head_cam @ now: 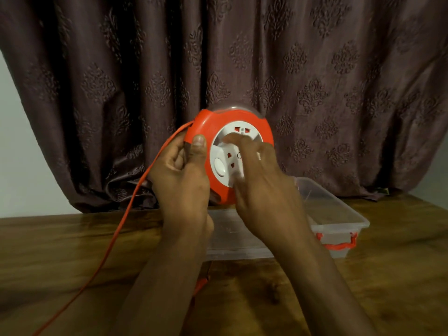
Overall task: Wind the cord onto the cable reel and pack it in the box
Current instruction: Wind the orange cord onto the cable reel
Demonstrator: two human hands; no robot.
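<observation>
A person is holding an orange cable reel [242,122] up in the middle of the frame, above the wooden surface [60,251] and in front of a brown patterned curtain [315,69]. The reel's white socket face [226,161] is tilting toward the camera.

The left hand [179,173] is gripping the reel's left edge, with its thumb lying across the orange rim and its fingers curling round behind. The right hand [264,190] is reaching onto the white centre with its fingers curling against it; they are blurred, so I cannot tell whether they are pinching a part of the centre or only pressing on it.

The orange cord [135,195] is leaving the reel at its upper left edge, passing just beside the left hand, and is running down diagonally to the lower left corner of the frame. A further short orange stretch is showing on the surface between the two forearms, low in the frame.

The clear plastic box [339,209] is sitting open on the surface right of centre, behind and below the hands, with an orange latch [337,243] on its near right end. The reel is outside the box, held above its left part.
</observation>
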